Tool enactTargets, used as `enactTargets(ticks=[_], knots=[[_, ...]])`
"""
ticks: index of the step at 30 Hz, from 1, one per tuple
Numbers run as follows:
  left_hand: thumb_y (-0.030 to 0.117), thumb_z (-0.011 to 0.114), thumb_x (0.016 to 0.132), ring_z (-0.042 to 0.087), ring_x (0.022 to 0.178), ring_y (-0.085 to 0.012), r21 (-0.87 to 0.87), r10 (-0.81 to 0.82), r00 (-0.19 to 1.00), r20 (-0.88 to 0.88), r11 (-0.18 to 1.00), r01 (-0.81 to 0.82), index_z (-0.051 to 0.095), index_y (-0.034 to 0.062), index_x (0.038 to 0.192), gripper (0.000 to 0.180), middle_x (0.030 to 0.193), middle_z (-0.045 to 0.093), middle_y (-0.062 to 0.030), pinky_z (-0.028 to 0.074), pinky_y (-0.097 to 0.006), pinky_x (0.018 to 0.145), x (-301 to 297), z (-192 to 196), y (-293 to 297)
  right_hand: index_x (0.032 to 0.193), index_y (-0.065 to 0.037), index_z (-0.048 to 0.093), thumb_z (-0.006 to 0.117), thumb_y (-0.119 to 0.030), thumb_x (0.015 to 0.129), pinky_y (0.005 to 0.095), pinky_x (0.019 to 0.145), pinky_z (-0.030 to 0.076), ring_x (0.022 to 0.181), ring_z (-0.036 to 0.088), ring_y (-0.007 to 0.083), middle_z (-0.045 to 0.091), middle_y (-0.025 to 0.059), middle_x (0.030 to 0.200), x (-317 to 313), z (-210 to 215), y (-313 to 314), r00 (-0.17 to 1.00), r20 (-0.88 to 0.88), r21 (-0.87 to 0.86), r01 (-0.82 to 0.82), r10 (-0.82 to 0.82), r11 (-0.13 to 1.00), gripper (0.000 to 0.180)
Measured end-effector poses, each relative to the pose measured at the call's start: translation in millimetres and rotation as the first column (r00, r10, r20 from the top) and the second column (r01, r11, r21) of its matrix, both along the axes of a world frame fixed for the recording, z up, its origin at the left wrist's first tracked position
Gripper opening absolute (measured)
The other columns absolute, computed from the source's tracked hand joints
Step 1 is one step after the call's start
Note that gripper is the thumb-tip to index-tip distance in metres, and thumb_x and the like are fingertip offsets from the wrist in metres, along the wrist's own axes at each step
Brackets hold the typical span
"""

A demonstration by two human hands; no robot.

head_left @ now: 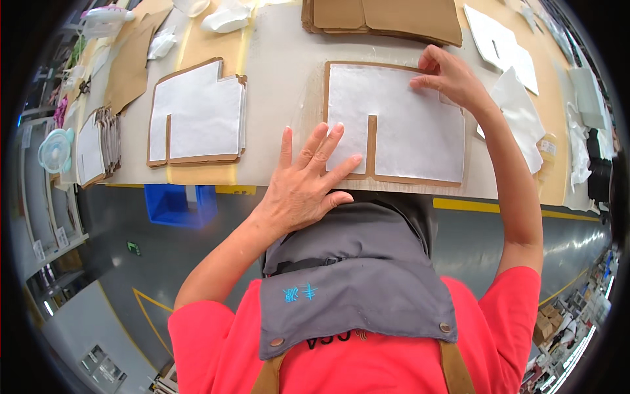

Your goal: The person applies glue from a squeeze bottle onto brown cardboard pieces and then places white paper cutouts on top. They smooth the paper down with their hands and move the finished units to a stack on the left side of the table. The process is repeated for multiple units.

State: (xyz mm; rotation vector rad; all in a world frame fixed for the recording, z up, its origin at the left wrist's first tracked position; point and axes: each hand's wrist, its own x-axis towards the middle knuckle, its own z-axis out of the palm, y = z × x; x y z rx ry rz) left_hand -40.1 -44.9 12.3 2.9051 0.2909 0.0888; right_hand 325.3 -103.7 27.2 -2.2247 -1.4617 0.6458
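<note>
A brown panel [371,148] lies on the table in front of me, with a white sheet [417,131] on its face. A narrow slot shows brown up from its near edge. My left hand [305,172] rests with spread fingers at the near left corner, fingertips on the white sheet. At the far right corner my right hand [453,77] is bent over the edge. Its thumb touches the sheet, and a gap shows between thumb and forefinger. To the left lies a stack of similar white-faced brown pieces [197,118] with a notched corner.
Brown panels [413,20] are piled at the far side. White cut sheets [515,111] lie to the right. More pieces [98,148] stand bunched at the far left, beside a small pale-blue fan [56,151]. A blue bin [180,205] sits below the table's near edge.
</note>
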Motion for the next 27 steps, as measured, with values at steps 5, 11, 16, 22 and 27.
enactTargets(ticks=[5,11,16,22,27], knots=[[0.059,0.047,0.1,0.007,0.158,-0.0347,-0.009,0.097,0.995,0.009,0.995,-0.097,0.044,0.0237,0.155,0.065,0.169,0.018,-0.0159,-0.002,-0.064,0.122,-5.4,1.6,4.8,0.12,-0.001,0.064,0.086,-0.037,0.08,0.0285,0.069,0.048,0.081,0.057,0.0118,0.063,0.0027,0.089,6.2,-3.0,-10.0,0.953,-0.279,-0.027,0.117,-0.12,0.993,0.058],[0.057,0.045,0.102,0.006,0.158,-0.0347,0.015,0.148,0.989,0.025,0.989,-0.149,0.041,0.0186,0.157,0.067,0.169,0.016,-0.0175,-0.002,-0.063,0.122,-3.3,-3.4,11.7,0.1,0.002,0.068,0.083,-0.029,0.082,0.0298,0.065,0.044,0.07,0.05,0.0111,0.059,-0.0001,0.076,6.5,7.9,-30.1,0.933,-0.333,-0.118,0.106,-0.14,0.987,0.039],[0.045,0.062,0.099,0.023,0.153,-0.0405,-0.177,0.32,0.92,0.226,0.942,-0.284,0.041,0.008,0.155,0.07,0.163,0.028,-0.0241,0.017,-0.059,0.122,4.6,-6.5,23.3,0.095,0.002,0.066,0.079,-0.02,0.084,0.0304,0.065,0.043,0.068,0.048,0.0095,0.059,0.0001,0.073,-32.0,41.8,-47.0,0.99,-0.124,0.042,0.067,-0.062,0.997,0.028],[0.009,0.074,0.094,0.057,0.126,-0.0158,-0.924,0.609,0.739,0.289,0.38,0.049,0.045,-0.0026,0.149,0.064,0.138,0.061,-0.0096,0.045,-0.032,0.108,28.1,-3.5,37.1,0.108,0.003,0.066,0.07,-0.004,0.09,0.026,0.076,0.05,0.082,0.06,0.007,0.069,0.0018,0.091,-60.5,103.6,-58.8,0.864,-0.503,0.191,0.144,-0.029,0.971,0.02],[0.002,0.07,0.095,0.064,0.099,-0.0051,-0.992,0.715,0.697,0.065,-0.027,0.12,0.055,-0.0013,0.139,0.047,0.115,0.071,-0.0025,0.052,-0.022,0.09,-4.2,26.2,48.3,0.127,0.002,0.062,0.069,-0.003,0.09,0.0228,0.074,0.048,0.083,0.061,0.006,0.067,0.0004,0.092,-72.9,95.6,-10.7,0.794,-0.608,0.195,0.144,0.004,0.97,0.038]])
